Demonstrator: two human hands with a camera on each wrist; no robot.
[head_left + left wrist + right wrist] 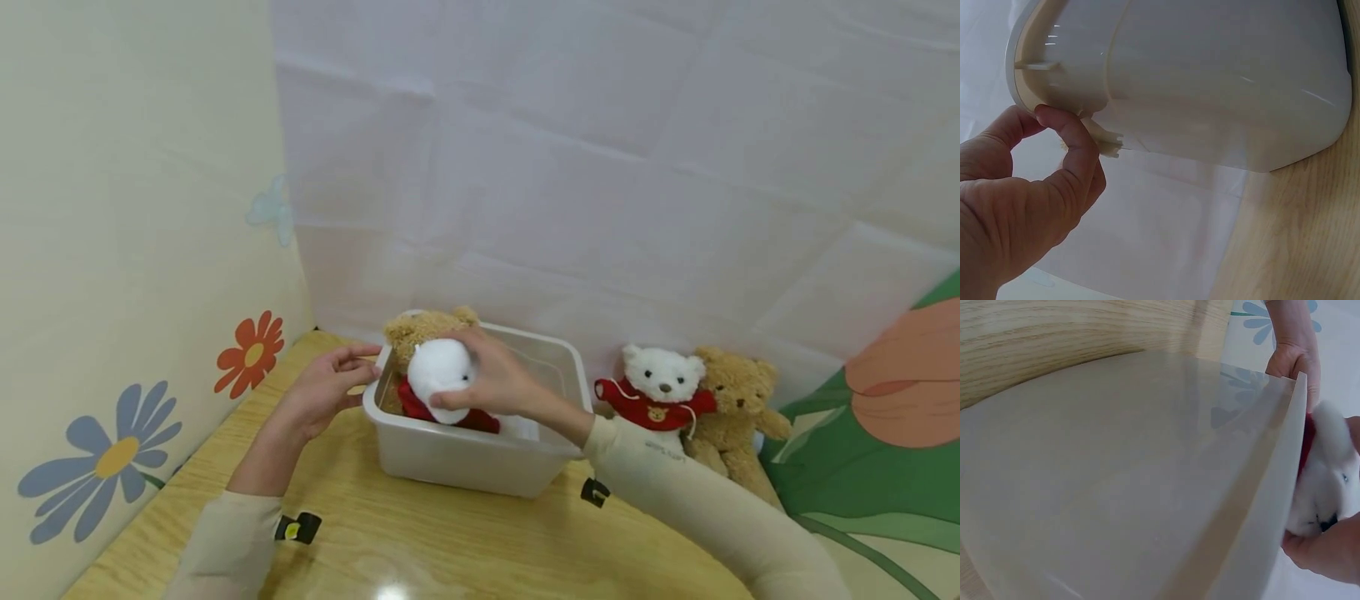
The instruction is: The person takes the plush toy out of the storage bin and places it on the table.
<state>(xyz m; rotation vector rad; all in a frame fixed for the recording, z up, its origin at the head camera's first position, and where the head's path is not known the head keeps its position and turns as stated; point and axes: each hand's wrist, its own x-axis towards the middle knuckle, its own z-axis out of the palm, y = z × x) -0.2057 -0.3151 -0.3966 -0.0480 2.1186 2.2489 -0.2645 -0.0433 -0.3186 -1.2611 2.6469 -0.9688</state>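
A white teddy bear [437, 371] in a red sweater is inside a translucent plastic bin [465, 458], its head above the rim. My right hand [498, 375] grips that head, fingers over the top and thumb on the near side; the right wrist view shows the thumb [1329, 550] by the muzzle. Behind it in the bin sits a brown teddy bear [420, 327], partly hidden. My left hand [322, 390] is at the bin's left end; in the left wrist view its thumb and forefinger pinch the rim [1013, 75].
Right of the bin, another white teddy bear [660, 375] in a red sweater leans beside a brown teddy bear [738, 392]. The wooden table [450, 542] carries everything. A pale cloth [562, 167] hangs behind, and a flower-printed wall [135, 275] stands at the left.
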